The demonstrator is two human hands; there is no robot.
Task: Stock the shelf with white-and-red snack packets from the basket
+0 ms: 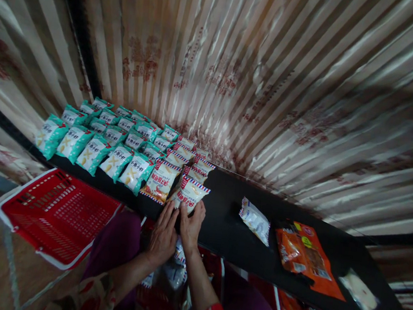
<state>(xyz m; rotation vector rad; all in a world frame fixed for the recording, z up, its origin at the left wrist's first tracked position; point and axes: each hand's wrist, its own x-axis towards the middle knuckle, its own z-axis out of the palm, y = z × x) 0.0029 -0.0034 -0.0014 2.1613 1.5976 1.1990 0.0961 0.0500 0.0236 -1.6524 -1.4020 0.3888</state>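
Note:
A white snack bag (pixel 192 191) with red lettering and striped ends leans at the front of its row on the black shelf (pixel 217 221). My left hand (pixel 163 234) grips its lower left edge, fingers close together. On its lower right side, my right hand (pixel 191 225) holds it with the thumb on the front. To the left stands a matching white bag (pixel 161 179); others of the kind line up behind. Several teal and white snack bags (pixel 93 153) fill the shelf's left part in rows.
An empty red basket (pixel 69 214) sits on the floor at left. Between my knees, another red basket (pixel 153 298) holds more white bags. Farther right on the shelf lie a single white bag (pixel 254 220), orange packets (pixel 307 256) and a clear packet (pixel 358 291). A striped curtain (pixel 216 66) hangs behind.

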